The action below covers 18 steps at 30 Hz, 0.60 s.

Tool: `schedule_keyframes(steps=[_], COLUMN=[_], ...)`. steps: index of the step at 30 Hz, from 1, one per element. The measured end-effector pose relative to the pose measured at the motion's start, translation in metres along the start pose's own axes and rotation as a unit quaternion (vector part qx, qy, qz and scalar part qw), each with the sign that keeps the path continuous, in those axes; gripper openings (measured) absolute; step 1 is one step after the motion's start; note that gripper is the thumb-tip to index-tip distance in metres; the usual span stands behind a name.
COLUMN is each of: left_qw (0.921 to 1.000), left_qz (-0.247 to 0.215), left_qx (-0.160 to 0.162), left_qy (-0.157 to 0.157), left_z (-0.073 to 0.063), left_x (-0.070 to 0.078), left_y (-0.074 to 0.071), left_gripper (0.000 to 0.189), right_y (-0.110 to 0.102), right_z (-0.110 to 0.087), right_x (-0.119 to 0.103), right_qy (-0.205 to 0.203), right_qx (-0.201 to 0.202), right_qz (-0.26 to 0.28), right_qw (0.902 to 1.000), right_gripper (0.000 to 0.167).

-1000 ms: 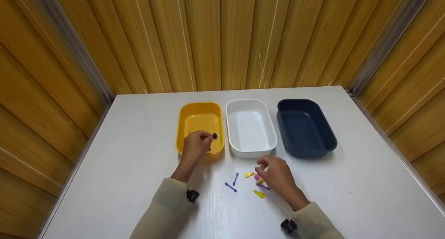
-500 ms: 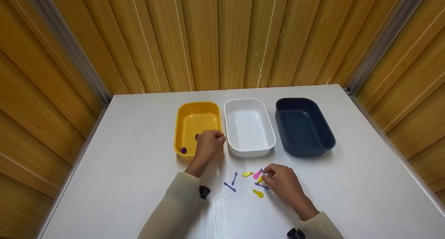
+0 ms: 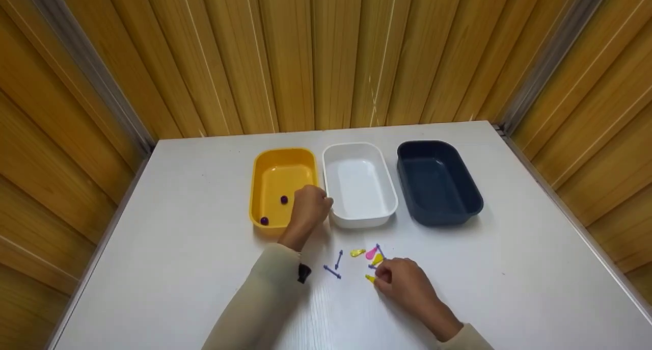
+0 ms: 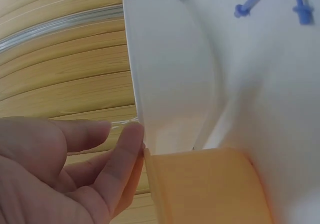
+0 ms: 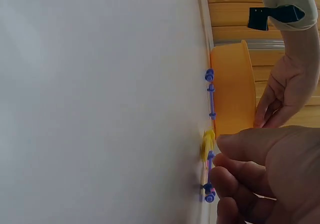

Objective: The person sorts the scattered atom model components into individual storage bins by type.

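My left hand (image 3: 308, 207) is over the right rim of the yellow tray (image 3: 277, 182), fingertips right at the edge beside the white tray (image 3: 361, 187). In the left wrist view a gap shows between thumb and fingers, with nothing between them. Two dark purple beads (image 3: 283, 199) lie in the yellow tray. My right hand (image 3: 407, 284) is low over the table, thumb and fingers apart, close to a yellow drop-shaped piece (image 3: 370, 278) that it partly hides. Around it lie other yellow pieces (image 3: 357, 252), a pink one (image 3: 371, 253) and several purple knob-ended rods (image 3: 338, 259).
A dark blue tray (image 3: 435, 187) stands right of the white one, the three in a row on the white table (image 3: 193, 268). Wood-patterned panels (image 3: 336, 54) rise behind and at both sides.
My left hand moved right to the yellow tray's rim, and the bead once at its fingertips lies in the tray. My right hand drew back toward the nearest yellow piece, uncovering a purple rod.
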<state>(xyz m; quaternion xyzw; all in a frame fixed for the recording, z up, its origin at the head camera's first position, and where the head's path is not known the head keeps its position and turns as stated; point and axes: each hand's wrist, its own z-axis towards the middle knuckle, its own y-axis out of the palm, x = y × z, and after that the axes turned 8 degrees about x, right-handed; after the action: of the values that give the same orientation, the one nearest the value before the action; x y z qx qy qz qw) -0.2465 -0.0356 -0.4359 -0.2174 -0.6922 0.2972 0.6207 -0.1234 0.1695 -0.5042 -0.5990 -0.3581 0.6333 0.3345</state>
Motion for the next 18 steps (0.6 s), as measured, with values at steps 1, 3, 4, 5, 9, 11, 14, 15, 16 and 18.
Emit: schedule_keyframes(steps=[1,3,4,5,9,11,14,15,16,18], left_qw=[1.0,0.9998,0.9997,0.9996,0.9986,0.998,0.996,0.995,0.994,0.9919], left_qz=[0.009,0.02,0.023,0.026,0.046,0.059,0.089,0.099,0.108,0.125], left_qx=[0.0,0.0,-0.001,-0.002,0.001,0.001,0.007,0.009,0.011,0.017], left_qy=[0.001,-0.001,-0.007,-0.012,-0.025,-0.022,-0.005,0.002,0.008,0.017], left_z=[0.001,0.002,0.003,0.004,0.004,0.003,0.003,0.003,0.003,0.003], left_x=[0.001,0.003,0.004,0.004,0.007,0.008,0.01,0.01,0.01,0.009], left_y=[0.0,0.001,0.002,0.003,0.006,0.007,0.009,0.01,0.01,0.011], left_gripper=[0.017,0.016,0.015,0.014,0.018,0.02,0.019,0.019,0.019,0.019], right_y=[0.001,0.003,0.003,0.004,0.006,0.006,0.007,0.007,0.007,0.008], right_z=[0.001,0.002,0.003,0.003,0.005,0.006,0.007,0.007,0.007,0.007], right_x=[0.0,0.0,0.0,0.0,-0.001,-0.002,-0.004,-0.004,-0.005,-0.007], right_qy=[0.0,0.002,0.003,0.004,-0.001,-0.001,0.003,0.005,0.008,0.01], right_qx=[-0.003,-0.01,-0.014,-0.018,-0.024,-0.028,-0.034,-0.037,-0.04,-0.041], right_qz=[-0.004,-0.01,-0.013,-0.016,-0.025,-0.025,-0.021,-0.02,-0.017,-0.015], right_qw=[1.0,0.9999,0.9998,0.9997,0.9994,0.9993,0.9992,0.9991,0.999,0.999], right_gripper=[0.007,0.006,0.005,0.005,0.006,0.005,0.005,0.006,0.006,0.007])
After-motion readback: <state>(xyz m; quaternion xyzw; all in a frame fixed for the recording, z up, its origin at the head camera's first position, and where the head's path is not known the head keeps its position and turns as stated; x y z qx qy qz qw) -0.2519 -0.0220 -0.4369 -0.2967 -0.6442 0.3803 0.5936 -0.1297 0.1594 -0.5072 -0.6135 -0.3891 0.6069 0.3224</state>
